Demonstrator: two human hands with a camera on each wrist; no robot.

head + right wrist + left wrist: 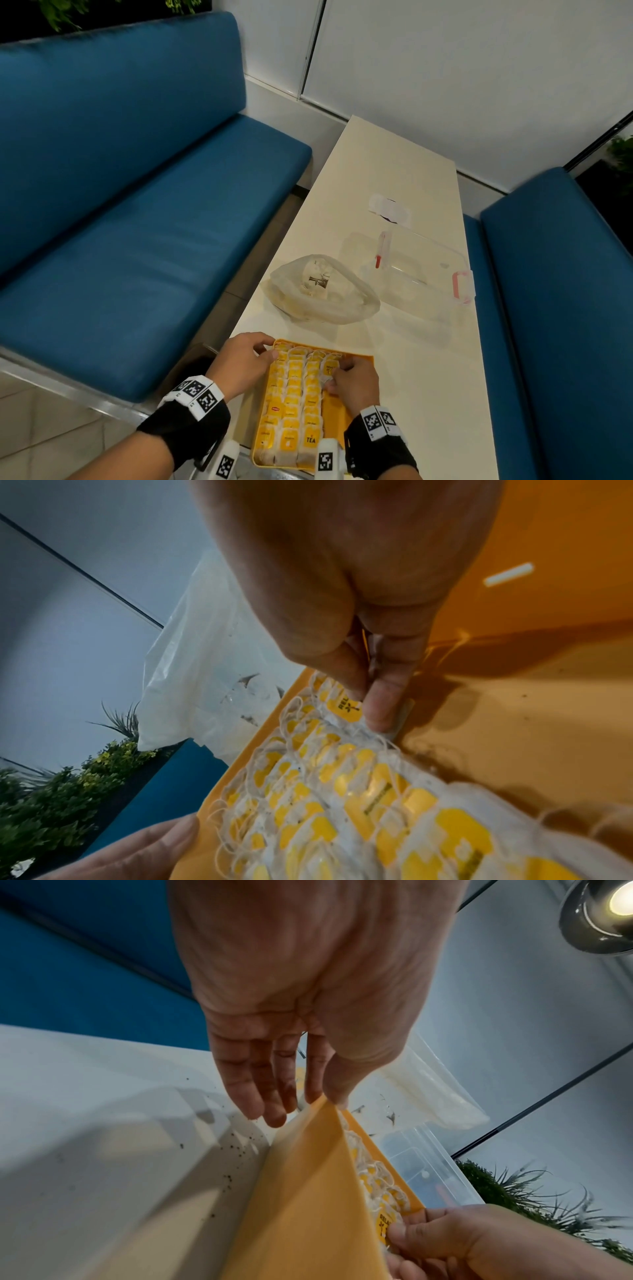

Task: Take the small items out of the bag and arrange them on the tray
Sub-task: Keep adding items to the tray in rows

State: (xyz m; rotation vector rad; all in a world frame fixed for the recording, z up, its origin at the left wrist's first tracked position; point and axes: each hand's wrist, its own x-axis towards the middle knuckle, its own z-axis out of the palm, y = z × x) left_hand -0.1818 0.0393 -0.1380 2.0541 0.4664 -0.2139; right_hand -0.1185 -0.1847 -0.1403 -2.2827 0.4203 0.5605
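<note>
**Tea bags in rows on the yellow tray, both hands at its far end**

Far left: a blue bench seat (pixel 144 219) alongside the cream table (pixel 394 164).

At the tray's far left corner: left hand (pixel 245 363), thumb and forefinger pinching the rim of the yellow tray (pixel 366 359), other fingers (pixel 260 1093) hanging straight and loose beside the tray's outer wall, seen plainly from the left wrist.

Centre, at the near edge of the table: the tray itself, packed with tea bags (pixel 294 411) in overlapping rows, yellow tags up, strings looped across; rightmost column bare orange over most of its length.

Beyond the tray, on the table: a crumpled translucent plastic bag (pixel 325 291), mouth open, a few pale items inside, too blurred to name.

At the top of the rightmost column: right hand (pixel 356 383), fingers curled, thumb and forefinger pinching one tea bag's tag (pixel 346 704) printed "REL…", resting against the neighbouring row.

Further right, behind the bag: a clear plastic box (pixel 418 274) with pink latches, and past it a white wrapper (pixel 390 209).

Far right: a second blue bench (pixel 555 308).
</note>
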